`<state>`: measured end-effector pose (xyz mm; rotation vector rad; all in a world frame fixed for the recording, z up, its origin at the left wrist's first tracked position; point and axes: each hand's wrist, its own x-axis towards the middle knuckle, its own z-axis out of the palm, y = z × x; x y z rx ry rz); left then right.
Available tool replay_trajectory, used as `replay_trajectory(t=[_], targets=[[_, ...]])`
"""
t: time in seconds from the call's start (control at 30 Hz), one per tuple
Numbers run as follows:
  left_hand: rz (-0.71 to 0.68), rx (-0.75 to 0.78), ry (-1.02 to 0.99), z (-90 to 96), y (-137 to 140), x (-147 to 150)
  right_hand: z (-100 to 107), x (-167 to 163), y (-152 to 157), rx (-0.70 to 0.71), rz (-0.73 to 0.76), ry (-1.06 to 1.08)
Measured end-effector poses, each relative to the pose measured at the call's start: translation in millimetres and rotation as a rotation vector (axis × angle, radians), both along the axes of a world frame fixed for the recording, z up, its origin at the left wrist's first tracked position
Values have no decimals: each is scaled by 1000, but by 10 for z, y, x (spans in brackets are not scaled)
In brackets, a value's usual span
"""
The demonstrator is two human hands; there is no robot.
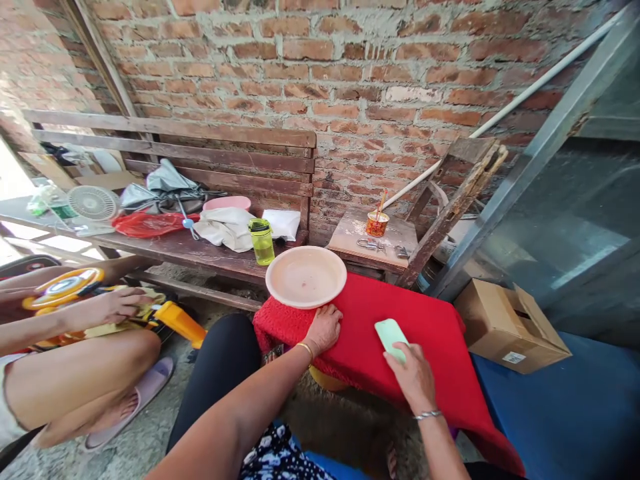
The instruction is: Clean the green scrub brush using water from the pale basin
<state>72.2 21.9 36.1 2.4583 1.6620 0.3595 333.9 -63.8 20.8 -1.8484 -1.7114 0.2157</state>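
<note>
A red cloth (420, 333) covers a low table in front of me. My left hand (323, 330) lies at its near edge, just below the basin, with fingers bent together and pressed on the cloth. A shallow pale pink basin (306, 279) stands on the cloth's far left corner. My right hand (414, 377) is closed around one end of a light green, flat, round-cornered piece (390, 335), held over the middle of the cloth. Its underside is hidden, so its exact kind cannot be made out.
A wooden bench (200, 248) at the left holds a green bottle (262, 241), a small fan (93, 203) and bags. Another person's hand (117, 305) works on a yellow object at left. A carton (510, 327) sits right; a wooden chair (345, 233) stands behind.
</note>
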Motion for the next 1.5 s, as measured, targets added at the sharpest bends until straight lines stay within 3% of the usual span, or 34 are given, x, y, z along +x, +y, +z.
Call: replay_trajectory(t=[0.13,0.3,0.63,1.5], targets=[[-16,4,-3,-22,1,5,-144,364,37,-3,-143,131],[-14,11,3,-52,28,1,-247,387,82,31,-170,77],[-34,24,11,39,-12,-5,-84,252,17,27,-225,16],[-76,11,-94,26,-14,7,-34,222,1,7,-297,-123]])
